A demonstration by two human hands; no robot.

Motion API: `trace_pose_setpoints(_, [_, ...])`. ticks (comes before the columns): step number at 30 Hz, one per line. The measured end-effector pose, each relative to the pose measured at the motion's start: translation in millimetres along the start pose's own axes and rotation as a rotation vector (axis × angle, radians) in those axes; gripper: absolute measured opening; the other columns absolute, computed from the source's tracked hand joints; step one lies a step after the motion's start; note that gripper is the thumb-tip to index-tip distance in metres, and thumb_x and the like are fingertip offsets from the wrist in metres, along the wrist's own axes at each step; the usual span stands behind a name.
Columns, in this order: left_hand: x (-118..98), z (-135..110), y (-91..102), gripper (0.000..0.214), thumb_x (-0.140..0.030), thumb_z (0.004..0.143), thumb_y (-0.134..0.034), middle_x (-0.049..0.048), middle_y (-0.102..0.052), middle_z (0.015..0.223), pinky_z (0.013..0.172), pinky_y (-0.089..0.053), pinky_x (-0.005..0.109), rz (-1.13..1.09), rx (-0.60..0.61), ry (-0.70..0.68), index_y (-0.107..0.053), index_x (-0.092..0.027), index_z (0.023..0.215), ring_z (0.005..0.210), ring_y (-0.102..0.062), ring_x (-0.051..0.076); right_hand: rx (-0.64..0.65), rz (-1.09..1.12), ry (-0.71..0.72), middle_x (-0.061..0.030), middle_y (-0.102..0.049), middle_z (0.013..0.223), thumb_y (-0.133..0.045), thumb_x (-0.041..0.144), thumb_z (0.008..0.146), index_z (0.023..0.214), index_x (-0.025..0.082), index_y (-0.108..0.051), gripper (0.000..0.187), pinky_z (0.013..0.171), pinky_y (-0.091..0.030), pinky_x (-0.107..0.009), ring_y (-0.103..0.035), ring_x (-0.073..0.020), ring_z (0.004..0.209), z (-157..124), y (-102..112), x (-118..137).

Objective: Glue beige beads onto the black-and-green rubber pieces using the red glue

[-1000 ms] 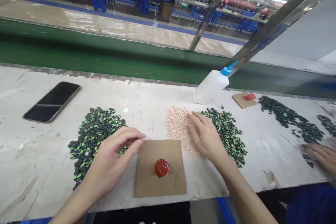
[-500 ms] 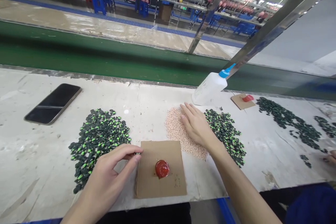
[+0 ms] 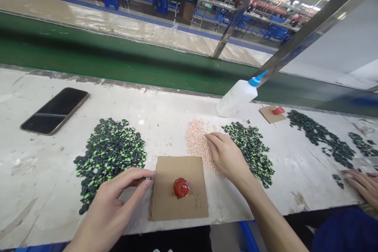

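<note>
Your left hand (image 3: 113, 201) lay at the near left of the cardboard square (image 3: 169, 204), thumb and forefinger pinched together over something small at the card's left edge; what they held was too small to identify, though it sat at the fringe of the left heap of dark green pieces (image 3: 110, 155). Your right hand (image 3: 228, 155) rested palm down on the pile of pale pink beads (image 3: 196, 139), fingers loosely curled with the tips pressed into the beads; whether a bead was caught between them could not be told. The card lay just beside the bead pile, between your two hands, and carried a blob of red paste (image 3: 181, 187) near its middle. A second heap of green pieces (image 3: 251, 147) lay just right of the beads, partly under your wrist. A white squeeze bottle (image 3: 238, 96) with a blue nozzle leaned behind them, and a phone (image 3: 54, 111) lay face up at the far left of the bench (image 3: 165, 106).

As a judgement of progress: both heaps near you were large and the bead pile was full, and nothing on the card looked assembled, so most of the stock appeared unworked. Farther right, another person's hand (image 3: 363, 184) rested by scattered dark pieces (image 3: 321, 136) and a smaller card (image 3: 270, 113).
</note>
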State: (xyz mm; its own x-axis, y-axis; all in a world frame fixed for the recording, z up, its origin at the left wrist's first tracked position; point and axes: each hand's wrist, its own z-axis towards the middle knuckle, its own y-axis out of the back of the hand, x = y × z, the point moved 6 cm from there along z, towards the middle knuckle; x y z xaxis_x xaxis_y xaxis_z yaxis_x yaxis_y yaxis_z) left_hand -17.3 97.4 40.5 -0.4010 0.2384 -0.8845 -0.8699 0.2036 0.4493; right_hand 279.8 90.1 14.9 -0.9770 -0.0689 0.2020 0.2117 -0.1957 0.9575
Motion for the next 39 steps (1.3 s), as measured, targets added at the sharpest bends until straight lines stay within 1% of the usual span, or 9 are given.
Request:
trace_pose_setpoints(2, [3.5, -2.2, -3.4, 0.017, -0.034, 0.092, -0.067, -0.0020, -0.086, 0.090, 0.066, -0.062, 0.011, 0.008, 0.030, -0.003, -0.083, -0.032, 0.087, 0.077, -0.083, 0.016, 0.001, 0.003, 0.007, -0.0067, -0.076, 0.112, -0.062, 0.025, 0.105, 0.111, 0.018, -0.072, 0.013, 0.089, -0.062, -0.043, -0.074, -0.0209, 0.098, 1.4, 1.3, -0.3])
trace_pose_setpoints(4, [5.7, -4.3, -5.3, 0.017, -0.033, 0.093, -0.066, -0.0012, -0.086, 0.091, 0.069, -0.063, 0.013, 0.018, 0.053, -0.017, -0.082, -0.031, 0.088, 0.079, -0.083, 0.017, -0.014, 0.015, 0.015, -0.0069, -0.076, 0.111, -0.063, 0.023, 0.104, 0.110, 0.018, -0.073, 0.012, 0.091, -0.061, -0.043, -0.073, -0.0213, 0.100, 7.2, 2.8, -1.2])
trace_pose_setpoints(8, [4.8, -6.3, -4.1, 0.015, -0.031, 0.091, -0.068, -0.0045, -0.086, 0.090, 0.071, -0.062, 0.012, 0.015, 0.039, -0.027, -0.083, -0.034, 0.089, 0.078, -0.083, 0.015, -0.064, 0.045, 0.028, -0.0116, -0.067, 0.140, -0.065, 0.026, 0.103, 0.132, 0.020, -0.066, 0.029, 0.104, -0.056, -0.054, -0.066, -0.0291, 0.124, 32.5, 1.4, -5.4])
trace_pose_setpoints(11, [0.7, -6.0, -2.3, 0.016, -0.030, 0.089, -0.068, -0.0052, -0.086, 0.087, 0.067, -0.062, 0.011, 0.005, 0.011, -0.035, -0.084, -0.034, 0.085, 0.074, -0.083, 0.015, -0.037, 0.071, 0.071, -0.0111, -0.064, 0.145, -0.068, 0.032, 0.102, 0.136, 0.022, -0.064, 0.035, 0.102, -0.057, -0.053, -0.067, -0.0287, 0.123, 45.5, -3.7, -3.4])
trace_pose_setpoints(15, [-2.1, -9.0, 1.2, 0.017, -0.033, 0.089, -0.068, -0.0025, -0.087, 0.086, 0.066, -0.063, 0.013, 0.016, 0.006, -0.026, -0.084, -0.032, 0.083, 0.076, -0.084, 0.018, 0.015, 0.097, 0.105, -0.0101, -0.069, 0.136, -0.067, 0.032, 0.102, 0.130, 0.021, -0.067, 0.030, 0.099, -0.059, -0.051, -0.070, -0.0266, 0.117, 35.7, -3.0, -0.7])
trace_pose_setpoints(22, [6.3, -18.9, 4.6, 0.013, -0.035, 0.093, -0.070, -0.0031, -0.086, 0.094, 0.075, -0.064, 0.015, 0.021, 0.055, -0.008, -0.083, -0.034, 0.092, 0.085, -0.083, 0.019, 0.030, 0.074, 0.026, -0.0109, -0.065, 0.143, -0.067, 0.032, 0.103, 0.133, 0.022, -0.066, 0.032, 0.104, -0.056, -0.054, -0.066, -0.0288, 0.124, 18.0, 0.9, -22.8])
trace_pose_setpoints(27, [10.6, -21.0, 4.0, 0.014, -0.037, 0.094, -0.069, -0.0007, -0.086, 0.095, 0.075, -0.065, 0.017, 0.006, 0.084, 0.006, -0.082, -0.032, 0.092, 0.085, -0.083, 0.021, 0.103, 0.087, 0.005, -0.0096, -0.070, 0.133, -0.066, 0.032, 0.103, 0.125, 0.020, -0.069, 0.025, 0.101, -0.058, -0.051, -0.070, -0.0263, 0.117, 11.2, 5.0, -16.7])
trace_pose_setpoints(33, [10.0, -21.8, 4.0, 0.012, -0.037, 0.094, -0.070, -0.0034, -0.086, 0.099, 0.078, -0.063, 0.015, 0.020, 0.083, 0.014, -0.082, -0.035, 0.095, 0.088, -0.083, 0.019, 0.200, 0.139, -0.045, -0.0066, -0.076, 0.116, -0.066, 0.030, 0.103, 0.113, 0.018, -0.072, 0.016, 0.091, -0.062, -0.044, -0.074, -0.0216, 0.102, 14.4, 12.0, -6.5])
trace_pose_setpoints(39, [1.2, -17.7, -3.4, 0.013, -0.036, 0.094, -0.070, -0.0026, -0.085, 0.097, 0.075, -0.064, 0.016, -0.022, 0.057, 0.006, -0.082, -0.033, 0.091, 0.086, -0.082, 0.019, 0.208, 0.240, -0.117, -0.0077, -0.074, 0.122, -0.067, 0.033, 0.103, 0.120, 0.019, -0.071, 0.022, 0.088, -0.063, -0.042, -0.074, -0.0210, 0.100, 20.3, 14.3, -11.4])
